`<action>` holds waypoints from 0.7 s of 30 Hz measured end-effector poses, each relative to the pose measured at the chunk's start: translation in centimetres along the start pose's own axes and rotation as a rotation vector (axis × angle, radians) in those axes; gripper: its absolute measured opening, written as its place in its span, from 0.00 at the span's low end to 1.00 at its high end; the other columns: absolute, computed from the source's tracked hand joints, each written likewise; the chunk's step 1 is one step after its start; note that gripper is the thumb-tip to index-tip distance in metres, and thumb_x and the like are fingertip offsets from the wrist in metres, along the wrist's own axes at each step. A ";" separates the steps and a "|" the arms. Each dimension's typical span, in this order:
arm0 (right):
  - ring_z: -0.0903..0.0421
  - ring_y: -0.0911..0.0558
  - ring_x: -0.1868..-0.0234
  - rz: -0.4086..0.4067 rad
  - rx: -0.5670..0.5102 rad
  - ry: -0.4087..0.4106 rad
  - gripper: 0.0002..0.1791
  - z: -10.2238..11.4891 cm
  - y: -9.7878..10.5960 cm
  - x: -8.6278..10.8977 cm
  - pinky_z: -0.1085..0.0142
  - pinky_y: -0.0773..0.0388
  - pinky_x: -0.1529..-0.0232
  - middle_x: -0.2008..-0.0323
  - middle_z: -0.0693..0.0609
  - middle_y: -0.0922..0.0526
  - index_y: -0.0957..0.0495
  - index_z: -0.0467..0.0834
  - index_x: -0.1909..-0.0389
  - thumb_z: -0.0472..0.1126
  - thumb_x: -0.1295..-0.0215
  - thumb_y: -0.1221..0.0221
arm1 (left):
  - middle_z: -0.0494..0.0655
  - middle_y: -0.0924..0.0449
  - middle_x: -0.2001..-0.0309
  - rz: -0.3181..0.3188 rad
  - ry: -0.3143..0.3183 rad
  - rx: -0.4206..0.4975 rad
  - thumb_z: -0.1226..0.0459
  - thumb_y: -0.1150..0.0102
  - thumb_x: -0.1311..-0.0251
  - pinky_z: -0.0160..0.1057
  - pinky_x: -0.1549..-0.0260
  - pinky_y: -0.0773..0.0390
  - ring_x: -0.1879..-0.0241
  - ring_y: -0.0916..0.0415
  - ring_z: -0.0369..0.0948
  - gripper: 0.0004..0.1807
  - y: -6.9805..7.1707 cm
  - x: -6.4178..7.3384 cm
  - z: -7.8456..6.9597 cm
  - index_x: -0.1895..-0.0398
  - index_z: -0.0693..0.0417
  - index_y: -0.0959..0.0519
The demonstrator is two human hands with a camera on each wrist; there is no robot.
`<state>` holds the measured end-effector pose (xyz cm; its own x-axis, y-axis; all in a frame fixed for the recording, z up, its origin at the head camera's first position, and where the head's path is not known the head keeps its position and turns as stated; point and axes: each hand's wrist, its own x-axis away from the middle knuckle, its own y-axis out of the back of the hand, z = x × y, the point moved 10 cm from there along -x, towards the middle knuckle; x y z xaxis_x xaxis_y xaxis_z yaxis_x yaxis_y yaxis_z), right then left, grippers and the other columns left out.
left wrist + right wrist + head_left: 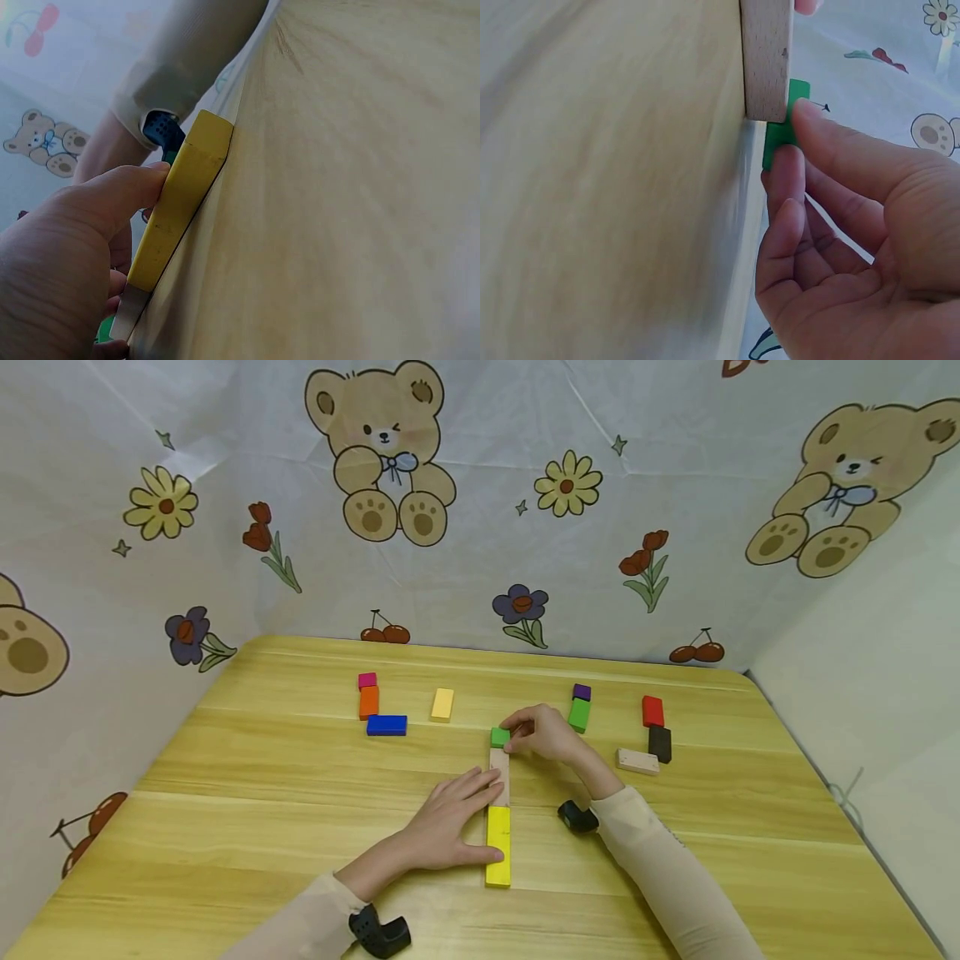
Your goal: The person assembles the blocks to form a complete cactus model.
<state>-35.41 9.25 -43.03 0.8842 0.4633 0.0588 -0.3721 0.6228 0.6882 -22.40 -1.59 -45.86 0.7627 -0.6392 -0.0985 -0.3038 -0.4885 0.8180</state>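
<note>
A row of blocks runs away from me along the table: a long yellow block (498, 831) nearest, a bare wooden block (501, 760) behind it and a small green block (499, 737) at the far end. My left hand (442, 828) rests against the row from the left, its thumb on the yellow block and its fingertips on the wooden one. From the right side, my right hand (551, 735) pinches the small green block between thumb and fingers. In the right wrist view, the green block (780, 135) sits at the wooden block's end (767, 67).
At the back left lie pink (367, 680), orange (369, 702) and blue (387, 725) blocks, with a pale yellow one (442, 705) nearby. Further right are purple (582, 692), green (579, 715), red (653, 711), dark brown (660, 743) and bare wooden (637, 762) blocks.
</note>
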 end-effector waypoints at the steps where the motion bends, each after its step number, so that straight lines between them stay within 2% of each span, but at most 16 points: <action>1: 0.60 0.21 0.70 0.001 0.001 -0.005 0.17 -0.1 0.0 0.0 0.69 0.25 0.69 0.68 0.48 0.14 0.16 0.38 0.52 0.36 0.44 0.30 | 0.43 0.50 0.22 0.000 0.002 0.000 0.38 0.38 0.45 0.60 0.31 0.48 0.23 0.55 0.52 0.49 0.0 0.0 0.0 0.25 0.50 0.41; 6: 0.60 0.22 0.70 0.019 0.005 -0.006 0.17 -0.4 -0.3 -0.1 0.68 0.26 0.68 0.67 0.48 0.14 0.16 0.38 0.52 0.37 0.43 0.31 | 0.41 0.51 0.22 0.011 0.023 0.007 0.38 0.38 0.46 0.59 0.29 0.50 0.22 0.56 0.50 0.49 -0.1 -0.1 0.1 0.24 0.49 0.42; 13: 0.59 0.22 0.68 0.037 0.025 0.022 0.17 -0.2 -0.5 0.0 0.68 0.25 0.65 0.64 0.46 0.15 0.17 0.37 0.51 0.36 0.42 0.32 | 0.42 0.50 0.22 0.003 0.013 -0.001 0.38 0.37 0.46 0.59 0.30 0.49 0.23 0.55 0.51 0.49 -0.1 -0.1 0.0 0.24 0.49 0.41; 21: 0.58 0.25 0.69 0.043 0.034 0.032 0.16 -0.2 -0.7 0.1 0.69 0.27 0.68 0.62 0.46 0.15 0.17 0.37 0.50 0.36 0.40 0.34 | 0.43 0.51 0.22 0.010 0.014 0.005 0.39 0.37 0.45 0.59 0.30 0.49 0.23 0.56 0.51 0.49 0.0 0.0 0.0 0.24 0.50 0.42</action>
<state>-35.13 8.94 -43.63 0.8579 0.5095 0.0659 -0.3991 0.5801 0.7101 -22.38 -1.55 -45.87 0.7673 -0.6359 -0.0827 -0.3144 -0.4854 0.8158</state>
